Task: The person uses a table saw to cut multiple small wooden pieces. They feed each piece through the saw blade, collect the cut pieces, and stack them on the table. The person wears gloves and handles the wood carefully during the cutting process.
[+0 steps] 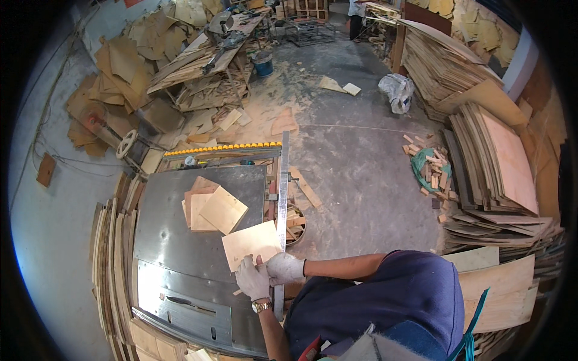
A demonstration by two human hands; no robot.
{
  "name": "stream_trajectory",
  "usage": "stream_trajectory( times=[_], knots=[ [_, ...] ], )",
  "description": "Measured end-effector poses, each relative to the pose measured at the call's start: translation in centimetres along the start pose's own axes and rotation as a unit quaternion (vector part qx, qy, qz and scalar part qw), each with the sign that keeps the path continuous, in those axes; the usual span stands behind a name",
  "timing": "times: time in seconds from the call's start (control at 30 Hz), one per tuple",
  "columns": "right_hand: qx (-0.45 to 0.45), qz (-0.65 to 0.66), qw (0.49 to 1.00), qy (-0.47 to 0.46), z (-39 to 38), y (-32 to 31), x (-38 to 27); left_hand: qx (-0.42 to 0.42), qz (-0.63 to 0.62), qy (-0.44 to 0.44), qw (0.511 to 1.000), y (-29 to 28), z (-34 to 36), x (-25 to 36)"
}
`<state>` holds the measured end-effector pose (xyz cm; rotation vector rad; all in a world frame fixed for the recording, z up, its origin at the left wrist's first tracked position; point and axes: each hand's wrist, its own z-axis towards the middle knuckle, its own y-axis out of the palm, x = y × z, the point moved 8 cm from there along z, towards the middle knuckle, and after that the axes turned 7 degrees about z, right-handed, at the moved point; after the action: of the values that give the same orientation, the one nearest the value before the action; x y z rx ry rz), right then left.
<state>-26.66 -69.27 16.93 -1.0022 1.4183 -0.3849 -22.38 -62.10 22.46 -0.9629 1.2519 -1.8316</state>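
1. I see one board (251, 242), thin, flat and pale yellow, like light wood.
2. It has four straight sides and looks whole.
3. It is turned a bit, so its sides do not line up with the table (180, 234).
4. It is over the right part of the table, and its right side comes up to the long metal bar (282, 204).
5. Its near edge is partly hidden.
6. I can't tell if it lies flat or is lifted.
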Motion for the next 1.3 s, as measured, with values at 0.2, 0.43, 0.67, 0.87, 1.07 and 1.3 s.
stream_trajectory(
  times=[0.2, 0.43, 0.67, 0.87, 1.07, 1.3],
  knots=[
    [0.039, 0.013, 0.999, -0.018, 0.1, -0.1, 0.1, -0.007, 0.002, -0.01, 1.0, 0.0, 0.1, -0.2],
    [0.032, 0.019, 0.999, 0.003, 0.1, -0.6, -0.3, -0.012, -0.003, -0.02, 1.0, -0.2, 0.1, -0.2],
    [0.026, 0.021, 0.999, 0.005, 0.0, -1.0, -0.5, -0.025, 0.004, -0.029, 0.999, -0.2, 0.2, -0.3],
    [0.045, 0.03, 0.999, 0.007, 0.1, -0.9, -0.2, -0.022, 0.008, -0.022, 0.999, -0.1, 0.5, -0.1],
    [0.021, 0.028, 0.999, 0.018, 0.3, -0.5, 0.0, -0.017, 0.005, -0.014, 1.0, 0.1, 0.5, -0.3],
    [0.038, 0.028, 0.999, 0.006, 0.1, -0.8, -0.4, -0.022, 0.003, -0.024, 0.999, -0.1, 0.3, -0.4]
  ],
)
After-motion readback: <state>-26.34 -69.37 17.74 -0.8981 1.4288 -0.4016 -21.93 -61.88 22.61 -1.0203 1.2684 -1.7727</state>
